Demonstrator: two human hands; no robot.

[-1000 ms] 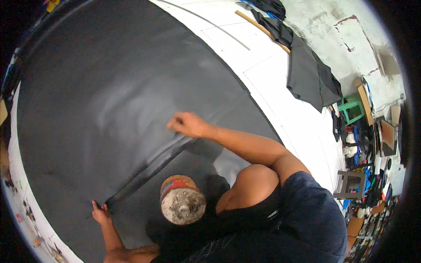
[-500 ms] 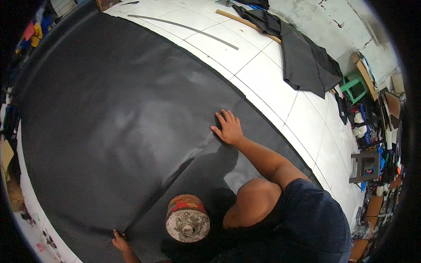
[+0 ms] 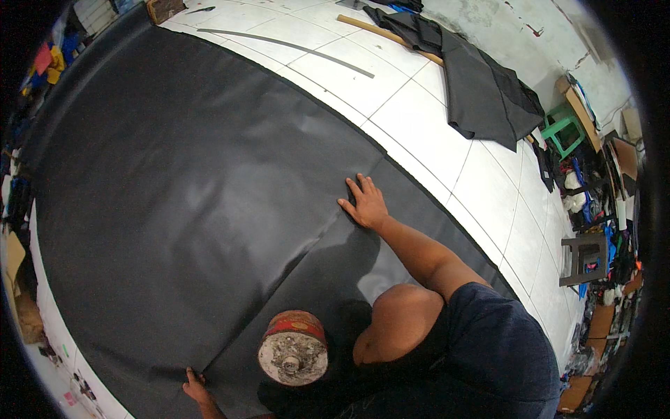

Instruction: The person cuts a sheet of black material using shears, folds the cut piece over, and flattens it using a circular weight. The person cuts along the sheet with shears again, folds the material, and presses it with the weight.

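Observation:
A large black sheet (image 3: 139,230), smooth and slightly shiny like vinyl, covers most of the floor before me. A straight seam or edge runs slantwise across it between my hands. My right hand (image 3: 368,204) lies flat on the sheet at the upper end of that line, fingers spread. At the lower left end my left hand (image 3: 195,385) is closed, pinching the sheet at the line; its fingertips are partly hidden. Between my arms, on the near part of the sheet, stands a round red tin (image 3: 293,349) with a dirty whitish top and a central knob.
White floor tiles (image 3: 419,133) border the sheet on the right. A thin grey strip (image 3: 293,47), a cardboard tube (image 3: 387,37) and crumpled black material (image 3: 488,91) lie there. A green stool (image 3: 562,130), a dark stool (image 3: 585,259) and clutter line the right side.
Both hands keep nearly the same places on the sheet. The view has shifted slightly, and the tin appears a little further left.

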